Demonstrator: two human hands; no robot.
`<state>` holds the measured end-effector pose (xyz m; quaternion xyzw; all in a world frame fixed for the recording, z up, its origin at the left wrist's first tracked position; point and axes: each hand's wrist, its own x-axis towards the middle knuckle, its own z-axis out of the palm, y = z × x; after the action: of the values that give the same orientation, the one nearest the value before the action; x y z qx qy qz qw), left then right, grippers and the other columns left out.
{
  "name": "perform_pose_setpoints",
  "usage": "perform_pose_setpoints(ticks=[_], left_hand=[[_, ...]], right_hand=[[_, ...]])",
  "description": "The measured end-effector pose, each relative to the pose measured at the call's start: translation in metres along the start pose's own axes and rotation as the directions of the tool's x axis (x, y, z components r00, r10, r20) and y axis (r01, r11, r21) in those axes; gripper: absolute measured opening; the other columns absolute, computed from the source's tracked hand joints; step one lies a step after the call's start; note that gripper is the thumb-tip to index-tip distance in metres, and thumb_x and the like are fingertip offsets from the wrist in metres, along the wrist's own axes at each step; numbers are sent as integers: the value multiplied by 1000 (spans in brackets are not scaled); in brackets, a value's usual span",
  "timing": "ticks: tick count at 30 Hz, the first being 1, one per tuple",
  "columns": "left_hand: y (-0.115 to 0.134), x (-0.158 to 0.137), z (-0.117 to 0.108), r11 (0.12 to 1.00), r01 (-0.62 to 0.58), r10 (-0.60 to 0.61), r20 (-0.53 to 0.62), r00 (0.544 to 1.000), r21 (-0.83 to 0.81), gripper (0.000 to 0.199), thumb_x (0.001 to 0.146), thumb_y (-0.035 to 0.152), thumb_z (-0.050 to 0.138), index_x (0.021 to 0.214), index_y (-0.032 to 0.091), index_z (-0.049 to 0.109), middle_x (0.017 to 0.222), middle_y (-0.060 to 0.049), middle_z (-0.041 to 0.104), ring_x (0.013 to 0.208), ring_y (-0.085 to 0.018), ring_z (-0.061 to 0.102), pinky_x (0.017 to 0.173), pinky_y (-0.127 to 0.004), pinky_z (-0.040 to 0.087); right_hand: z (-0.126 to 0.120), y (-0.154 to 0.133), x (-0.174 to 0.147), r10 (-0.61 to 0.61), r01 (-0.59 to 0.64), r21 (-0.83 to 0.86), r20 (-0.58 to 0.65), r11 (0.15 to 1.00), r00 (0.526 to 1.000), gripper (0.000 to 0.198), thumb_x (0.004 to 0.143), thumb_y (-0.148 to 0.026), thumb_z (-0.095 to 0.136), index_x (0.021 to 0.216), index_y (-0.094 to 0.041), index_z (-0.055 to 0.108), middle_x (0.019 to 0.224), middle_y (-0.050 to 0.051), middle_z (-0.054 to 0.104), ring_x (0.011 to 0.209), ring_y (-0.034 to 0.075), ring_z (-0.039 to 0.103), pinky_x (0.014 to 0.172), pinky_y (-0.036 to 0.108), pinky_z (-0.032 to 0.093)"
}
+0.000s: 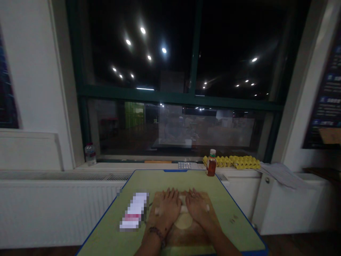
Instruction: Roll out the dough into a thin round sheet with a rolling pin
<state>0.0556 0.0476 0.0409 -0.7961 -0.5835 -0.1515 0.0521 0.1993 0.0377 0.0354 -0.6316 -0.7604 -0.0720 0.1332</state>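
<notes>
My left hand (169, 207) and my right hand (196, 207) lie flat on a pale rolling pin (184, 209), with their fingers stretched forward. The pin's ends stick out past both hands. Beneath it, a thin round sheet of dough (183, 222) shows between my wrists; its far part is hidden by the pin and hands. The dough rests on a brown wooden board (186, 239). A dark beaded bracelet (156, 231) circles my left wrist.
The board lies on a green table (106, 231) with blue edging. Left of it is a blurred-out white and pink rectangle (134, 211). A bottle of reddish liquid (211, 165) stands at the back right corner. Yellow egg trays (242, 162) and a clear bottle (91, 155) sit on the windowsill.
</notes>
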Motion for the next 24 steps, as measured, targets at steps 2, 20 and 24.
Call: perform_pose_setpoints(ticks=[2,20,24], left_hand=[[2,-7,-1,1000,-21,21,-9,1000,5,47,93,26,33,134,15,54,142,-9,50,137,-27,37,115,-49,26],[-13,-79,24,917,-376,394,-429,812,132,45,95,24,35,137,13,49,137,-10,56,127,-21,50,104,-35,44],[-9,-68,18,938,-336,343,-356,869,84,44,94,21,33,133,15,52,136,-9,57,127,-21,51,105,-39,44]], right_hand=[[5,0,-6,8,-8,-1,-24,1000,1000,45,90,-9,35,129,-11,58,137,13,52,135,21,40,115,34,27],[36,-4,-82,-80,96,18,-420,995,904,48,90,-12,36,134,-21,54,139,1,52,126,17,51,105,32,41],[27,-8,-70,-40,65,57,-363,996,931,46,92,-13,33,130,-21,58,136,1,56,128,19,49,106,34,40]])
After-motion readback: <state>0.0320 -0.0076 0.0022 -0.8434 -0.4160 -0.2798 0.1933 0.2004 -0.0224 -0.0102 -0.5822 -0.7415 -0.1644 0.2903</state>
